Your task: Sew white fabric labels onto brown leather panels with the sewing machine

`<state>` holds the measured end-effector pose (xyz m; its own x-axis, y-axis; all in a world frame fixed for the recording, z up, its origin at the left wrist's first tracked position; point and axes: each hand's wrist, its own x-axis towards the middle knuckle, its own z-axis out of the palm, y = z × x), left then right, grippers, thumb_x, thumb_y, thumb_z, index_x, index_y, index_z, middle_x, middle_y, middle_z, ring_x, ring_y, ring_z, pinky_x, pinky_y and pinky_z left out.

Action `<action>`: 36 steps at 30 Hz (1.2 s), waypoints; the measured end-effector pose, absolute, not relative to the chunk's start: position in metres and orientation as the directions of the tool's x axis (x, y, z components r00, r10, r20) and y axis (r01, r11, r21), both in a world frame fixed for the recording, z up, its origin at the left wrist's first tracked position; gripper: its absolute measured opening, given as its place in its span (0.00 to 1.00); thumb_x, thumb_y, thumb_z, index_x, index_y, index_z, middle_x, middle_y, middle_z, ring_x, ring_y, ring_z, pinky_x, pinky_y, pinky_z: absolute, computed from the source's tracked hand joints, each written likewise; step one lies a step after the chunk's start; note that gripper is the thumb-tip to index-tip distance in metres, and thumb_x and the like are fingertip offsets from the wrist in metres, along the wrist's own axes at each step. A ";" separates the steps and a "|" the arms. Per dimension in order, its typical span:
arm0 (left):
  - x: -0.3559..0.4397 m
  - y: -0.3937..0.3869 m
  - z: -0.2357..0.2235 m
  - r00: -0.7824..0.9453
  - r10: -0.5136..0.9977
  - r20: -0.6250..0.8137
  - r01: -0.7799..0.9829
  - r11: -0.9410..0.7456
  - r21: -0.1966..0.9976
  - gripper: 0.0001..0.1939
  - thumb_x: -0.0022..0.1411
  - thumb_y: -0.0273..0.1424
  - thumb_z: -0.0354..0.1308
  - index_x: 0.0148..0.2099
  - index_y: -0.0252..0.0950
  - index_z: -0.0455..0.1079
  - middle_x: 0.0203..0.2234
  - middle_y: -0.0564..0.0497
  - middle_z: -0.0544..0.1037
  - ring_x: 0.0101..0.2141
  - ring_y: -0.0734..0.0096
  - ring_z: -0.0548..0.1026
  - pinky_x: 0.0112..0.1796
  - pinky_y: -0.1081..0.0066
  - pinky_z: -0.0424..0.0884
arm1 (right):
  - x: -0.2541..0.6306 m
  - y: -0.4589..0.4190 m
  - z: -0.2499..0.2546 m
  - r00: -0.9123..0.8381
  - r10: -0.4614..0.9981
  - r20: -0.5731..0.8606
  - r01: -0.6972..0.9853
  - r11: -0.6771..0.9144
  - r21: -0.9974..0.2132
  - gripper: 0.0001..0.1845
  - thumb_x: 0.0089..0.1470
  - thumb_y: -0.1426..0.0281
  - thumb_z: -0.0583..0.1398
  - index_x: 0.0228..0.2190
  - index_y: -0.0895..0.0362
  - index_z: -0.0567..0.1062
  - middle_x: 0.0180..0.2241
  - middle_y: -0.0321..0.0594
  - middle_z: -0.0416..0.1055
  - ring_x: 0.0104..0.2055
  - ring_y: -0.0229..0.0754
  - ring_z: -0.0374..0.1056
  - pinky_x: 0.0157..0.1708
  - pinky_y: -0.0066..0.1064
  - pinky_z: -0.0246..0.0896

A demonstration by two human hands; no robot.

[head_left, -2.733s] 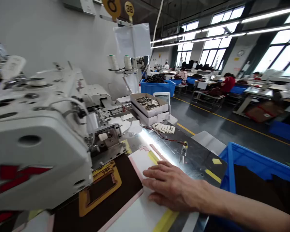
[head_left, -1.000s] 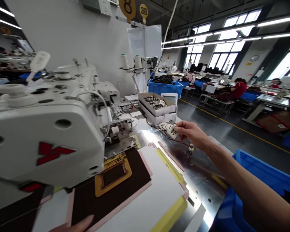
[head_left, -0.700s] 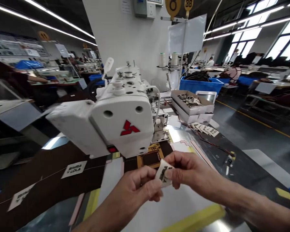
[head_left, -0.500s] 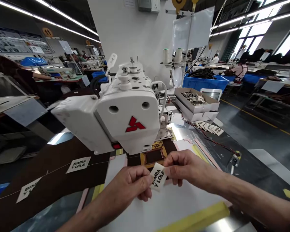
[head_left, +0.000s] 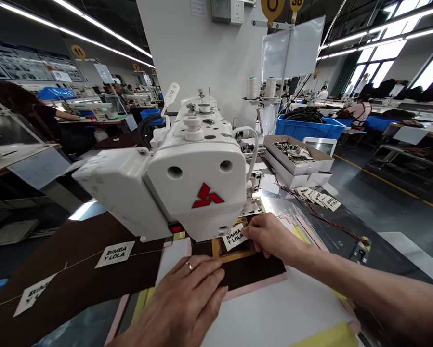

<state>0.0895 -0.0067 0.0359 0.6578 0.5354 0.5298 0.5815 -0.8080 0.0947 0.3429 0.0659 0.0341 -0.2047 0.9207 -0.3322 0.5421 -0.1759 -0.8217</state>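
My right hand pinches a white label printed "BIMBA Y LOLA" by its right edge. The label is tilted over the opening of a yellow frame, beneath the head of a white sewing machine. My left hand, with a ring on one finger, lies flat with fingers stretched out, its fingertips on the dark brown fabric by the frame's lower left corner. Two more labels, one whole and one partly cut off by a fold, lie on the brown fabric to the left.
A cardboard box full of labels stands right of the machine, with several loose labels before it. Red-black wires cross the table. Behind are thread cones and a blue crate. A co-worker sits far left.
My left hand has let go of the label and come down flat on the fabric. My right hand has carried the label forward, over the yellow frame.
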 end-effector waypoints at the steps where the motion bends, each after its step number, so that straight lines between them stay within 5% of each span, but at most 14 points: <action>1: 0.091 -0.006 0.037 0.677 0.526 0.514 0.594 -0.803 0.040 0.13 0.74 0.28 0.54 0.54 0.36 0.77 0.51 0.55 0.83 0.50 0.65 0.80 0.55 0.65 0.70 | 0.341 0.065 0.035 -0.214 0.921 -0.325 0.565 -0.155 -0.810 0.16 0.64 0.64 0.57 0.24 0.54 0.67 0.18 0.31 0.70 0.15 0.33 0.61 0.18 0.26 0.53; 9: 0.090 0.008 0.023 0.786 0.519 0.336 0.601 -0.770 -0.215 0.25 0.78 0.43 0.53 0.65 0.29 0.71 0.62 0.46 0.75 0.57 0.52 0.78 0.52 0.54 0.76 | 0.329 0.058 0.040 -0.212 0.962 -0.175 0.815 0.075 -0.575 0.15 0.62 0.68 0.59 0.23 0.54 0.68 0.20 0.37 0.70 0.22 0.39 0.65 0.24 0.31 0.48; 16: 0.088 0.010 0.019 0.757 0.554 0.348 0.625 -0.769 -0.136 0.27 0.76 0.45 0.56 0.66 0.32 0.70 0.62 0.47 0.75 0.58 0.54 0.76 0.54 0.58 0.74 | 0.341 0.057 0.040 -0.345 0.939 0.016 0.871 0.326 -0.368 0.11 0.67 0.66 0.58 0.32 0.55 0.74 0.32 0.44 0.76 0.33 0.45 0.70 0.32 0.35 0.55; 22: 0.082 0.014 0.007 0.714 0.641 0.280 0.660 -0.750 0.035 0.29 0.76 0.46 0.56 0.70 0.36 0.66 0.64 0.46 0.74 0.63 0.54 0.71 0.61 0.56 0.69 | 0.359 0.052 0.020 -0.717 0.623 0.311 0.569 0.782 -0.256 0.12 0.71 0.74 0.54 0.38 0.56 0.77 0.44 0.44 0.78 0.45 0.46 0.70 0.50 0.39 0.65; 27: 0.074 0.019 -0.006 0.713 0.652 0.258 0.678 -0.735 -0.015 0.34 0.76 0.51 0.55 0.75 0.41 0.58 0.71 0.48 0.64 0.66 0.54 0.68 0.64 0.53 0.65 | 0.369 0.052 0.009 -0.718 0.578 0.387 0.505 0.816 -0.282 0.08 0.71 0.72 0.57 0.44 0.56 0.78 0.50 0.44 0.78 0.54 0.46 0.70 0.56 0.40 0.67; 36: 0.079 0.024 0.007 0.714 0.659 0.239 0.678 -0.735 0.002 0.29 0.76 0.51 0.54 0.69 0.40 0.68 0.65 0.48 0.73 0.58 0.54 0.77 0.55 0.57 0.74 | 0.377 0.057 0.020 -0.763 0.566 0.311 0.486 0.820 -0.302 0.11 0.73 0.66 0.58 0.48 0.56 0.79 0.50 0.43 0.79 0.54 0.45 0.72 0.58 0.40 0.66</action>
<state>0.0794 0.0235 0.0067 0.7135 0.6587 0.2387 0.6780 -0.7351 0.0017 0.3767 0.0570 0.0197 -0.7633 0.5665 0.3107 0.4860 0.8203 -0.3016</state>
